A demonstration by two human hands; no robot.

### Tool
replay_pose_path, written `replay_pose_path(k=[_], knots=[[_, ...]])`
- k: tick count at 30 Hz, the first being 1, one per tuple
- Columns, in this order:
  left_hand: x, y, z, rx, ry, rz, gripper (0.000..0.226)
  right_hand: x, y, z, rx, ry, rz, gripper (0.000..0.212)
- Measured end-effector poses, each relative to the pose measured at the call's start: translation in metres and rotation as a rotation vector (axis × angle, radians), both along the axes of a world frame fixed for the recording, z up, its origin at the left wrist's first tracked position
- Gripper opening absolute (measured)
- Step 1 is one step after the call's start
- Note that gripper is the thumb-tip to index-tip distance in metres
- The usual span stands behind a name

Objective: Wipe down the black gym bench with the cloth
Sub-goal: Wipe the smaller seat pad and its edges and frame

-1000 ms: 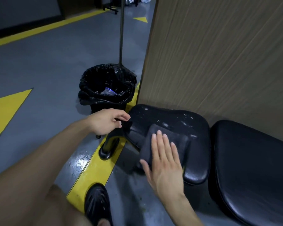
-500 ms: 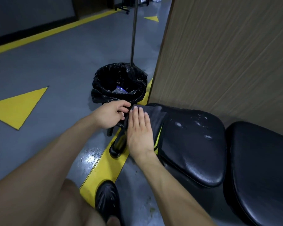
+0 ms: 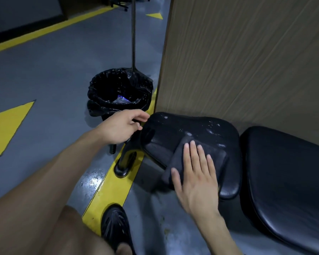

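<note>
The black gym bench has a small seat pad (image 3: 188, 129), spotted with wet droplets along its far side, and a larger pad (image 3: 287, 172) to its right. A dark folded cloth (image 3: 216, 155) lies on the near part of the small pad. My right hand (image 3: 195, 173) lies flat on the cloth, fingers spread, pressing it down. My left hand (image 3: 123, 126) sits at the pad's left edge with its fingers curled against the rim; whether it grips the rim is unclear.
A bin lined with a black bag (image 3: 120, 92) stands just left of the bench, with a thin pole (image 3: 133, 34) rising behind it. A wood-grain panel (image 3: 247, 61) backs the bench. The bench foot (image 3: 124, 162) rests on a yellow floor stripe. My shoe (image 3: 116, 227) is below.
My right hand has slid the cloth from the pad's left edge back right and toward me, onto the near middle of the pad. My left hand stayed at the left rim.
</note>
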State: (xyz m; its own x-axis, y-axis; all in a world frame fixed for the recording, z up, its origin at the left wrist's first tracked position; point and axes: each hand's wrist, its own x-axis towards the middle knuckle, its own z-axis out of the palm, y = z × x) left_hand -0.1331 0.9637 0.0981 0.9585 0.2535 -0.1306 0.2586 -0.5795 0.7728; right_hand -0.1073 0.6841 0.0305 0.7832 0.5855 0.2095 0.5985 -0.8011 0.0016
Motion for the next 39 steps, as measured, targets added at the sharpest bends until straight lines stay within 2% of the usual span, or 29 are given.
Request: replay_pose_path(k=[4,11,15,19,21,23,26,28,30,33,35,37,39], knots=[[0.007,-0.021,0.008,0.041,-0.054,-0.019,0.046,0.034,0.025,0.017,0.0,0.136,-0.05,0.076],[0.026,-0.045,0.006,0.083,-0.068,-0.134,0.037,-0.032,-0.053,0.001,0.033,0.064,-0.003,0.072],[0.032,-0.058,0.008,0.134,-0.062,-0.196,0.035,0.022,-0.063,0.012,0.059,0.133,-0.032,0.073],[0.032,-0.058,0.007,0.181,-0.037,-0.221,0.035,0.121,-0.055,0.031,0.095,0.307,-0.235,0.075],[0.033,-0.058,0.008,0.195,-0.023,-0.24,0.036,0.135,-0.044,0.035,0.062,0.332,-0.301,0.073],[0.036,-0.059,0.007,0.214,-0.014,-0.257,0.037,0.116,-0.037,0.032,0.044,0.283,-0.25,0.075],[0.044,-0.066,0.006,0.227,-0.002,-0.294,0.036,0.067,-0.058,0.029,0.044,0.231,-0.013,0.077],[0.049,-0.069,0.006,0.24,0.003,-0.313,0.036,0.068,-0.076,0.031,0.03,0.241,0.081,0.077],[0.052,-0.069,0.005,0.249,0.025,-0.317,0.036,0.1,-0.085,0.03,0.049,0.248,0.065,0.08],[0.05,-0.068,0.001,0.258,0.071,-0.342,0.033,0.171,-0.07,0.032,0.043,0.313,-0.133,0.086],[0.046,-0.066,-0.003,0.267,0.082,-0.368,0.035,0.198,-0.048,0.032,0.017,0.345,-0.252,0.08],[0.045,-0.064,-0.006,0.273,0.09,-0.39,0.037,0.193,-0.032,0.032,0.032,0.334,-0.25,0.079],[0.046,-0.063,-0.005,0.269,0.09,-0.391,0.037,0.154,-0.032,0.032,0.053,0.276,-0.1,0.085]])
